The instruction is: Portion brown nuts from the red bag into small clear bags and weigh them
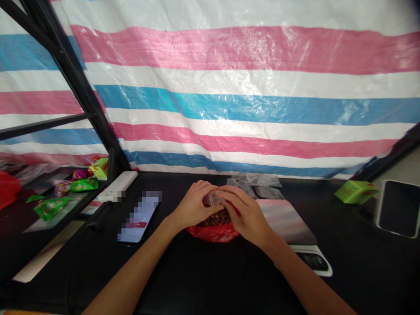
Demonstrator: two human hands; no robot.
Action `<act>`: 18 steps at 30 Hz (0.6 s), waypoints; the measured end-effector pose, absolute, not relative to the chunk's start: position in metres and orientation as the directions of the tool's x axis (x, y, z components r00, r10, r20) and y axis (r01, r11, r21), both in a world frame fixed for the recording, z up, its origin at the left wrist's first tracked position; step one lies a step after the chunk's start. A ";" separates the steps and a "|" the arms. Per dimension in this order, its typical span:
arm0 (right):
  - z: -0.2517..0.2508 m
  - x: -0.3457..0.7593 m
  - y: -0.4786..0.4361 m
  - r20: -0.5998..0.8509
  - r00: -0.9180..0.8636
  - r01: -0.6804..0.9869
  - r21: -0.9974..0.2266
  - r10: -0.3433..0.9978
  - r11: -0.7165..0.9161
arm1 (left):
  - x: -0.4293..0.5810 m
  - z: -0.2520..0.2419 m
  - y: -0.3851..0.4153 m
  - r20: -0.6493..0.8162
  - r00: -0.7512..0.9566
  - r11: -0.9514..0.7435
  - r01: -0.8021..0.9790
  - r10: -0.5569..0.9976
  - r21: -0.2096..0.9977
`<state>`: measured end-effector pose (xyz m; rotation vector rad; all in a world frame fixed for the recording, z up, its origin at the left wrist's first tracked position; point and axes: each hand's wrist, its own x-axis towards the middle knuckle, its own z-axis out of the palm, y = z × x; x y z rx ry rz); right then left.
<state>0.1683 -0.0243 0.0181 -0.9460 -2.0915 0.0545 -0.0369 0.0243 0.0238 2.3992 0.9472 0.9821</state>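
The left hand [193, 205] and the right hand [246, 215] together hold a clear plastic piece [215, 199] over dark brown bits [216, 218] in an open red bag [215, 235]. On the black table [203, 278], a lit phone [141, 218] lies at left; behind stands a striped sheet [246, 78].

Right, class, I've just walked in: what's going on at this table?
A person's left hand and right hand together hold a piece of clear plastic over small dark-brown pieces in an open red bag. The bag sits on a black table. More clear plastic bags lie beyond the right hand; a lit phone lies to the left.
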 end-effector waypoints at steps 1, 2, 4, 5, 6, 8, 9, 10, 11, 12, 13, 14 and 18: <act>0.019 0.168 -0.026 0.690 -0.380 0.593 -0.329 0.616 0.735 | -0.037 0.026 0.023 0.485 0.518 -0.706 0.442 0.704 0.553; 0.020 0.168 -0.027 0.704 -0.374 0.587 -0.324 0.604 0.741 | -0.038 0.028 0.022 0.497 0.508 -0.707 0.432 0.704 0.560; 0.022 0.168 -0.030 0.706 -0.357 0.595 -0.332 0.611 0.732 | -0.038 0.032 0.019 0.488 0.504 -0.691 0.383 0.712 0.613; 0.023 0.168 -0.032 0.699 -0.354 0.604 -0.337 0.621 0.723 | -0.038 0.033 0.017 0.470 0.513 -0.676 0.352 0.718 0.648; 0.024 0.168 -0.033 0.692 -0.353 0.613 -0.338 0.630 0.714 | -0.037 0.035 0.015 0.447 0.526 -0.657 0.324 0.723 0.681; 0.025 0.167 -0.033 0.693 -0.350 0.623 -0.330 0.630 0.709 | -0.035 0.036 0.012 0.408 0.541 -0.619 0.291 0.735 0.730; 0.024 0.167 -0.033 0.699 -0.349 0.624 -0.324 0.624 0.711 | -0.034 0.036 0.012 0.397 0.534 -0.601 0.287 0.747 0.746; 0.024 0.166 -0.033 0.707 -0.347 0.622 -0.318 0.616 0.716 | -0.034 0.036 0.012 0.388 0.522 -0.584 0.285 0.760 0.760; 0.023 0.165 -0.033 0.716 -0.346 0.618 -0.312 0.606 0.722 | -0.033 0.035 0.012 0.379 0.509 -0.567 0.284 0.773 0.773; 0.022 0.164 -0.033 0.723 -0.345 0.615 -0.308 0.599 0.726 | -0.034 0.035 0.013 0.371 0.498 -0.550 0.280 0.784 0.787; 0.022 0.164 -0.033 0.726 -0.342 0.615 -0.307 0.596 0.727 | -0.034 0.035 0.013 0.362 0.493 -0.535 0.271 0.791 0.800; 0.021 0.163 -0.033 0.730 -0.335 0.618 -0.306 0.595 0.724 | -0.034 0.036 0.014 0.351 0.498 -0.521 0.255 0.793 0.815; 0.024 0.166 -0.034 0.778 -0.254 0.638 -0.311 0.574 0.704 | -0.036 0.038 0.014 0.318 0.540 -0.464 0.155 0.779 0.872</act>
